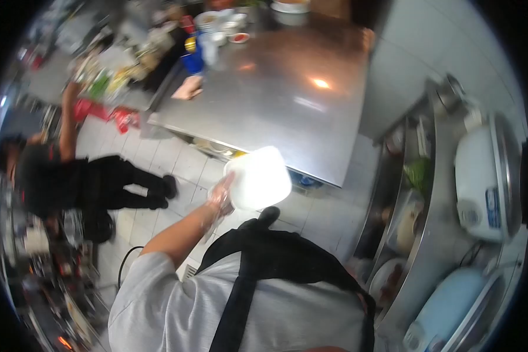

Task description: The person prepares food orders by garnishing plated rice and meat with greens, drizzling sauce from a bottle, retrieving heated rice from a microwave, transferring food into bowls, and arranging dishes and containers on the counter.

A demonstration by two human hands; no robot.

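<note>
Left hand (220, 197), in clear plastic glove (216, 206), curled round near edge of white rounded-square container (261, 179); container extends just rightward from fingers. Right hand outside view; grip cannot be told.

Glare washed out the white container (261, 179), which hid part of the left hand (222, 195) — the right hand was out of view. Clutter (118, 60) at upper left was blurred, and the bottom edge cropped a blue appliance (446, 308).
</note>
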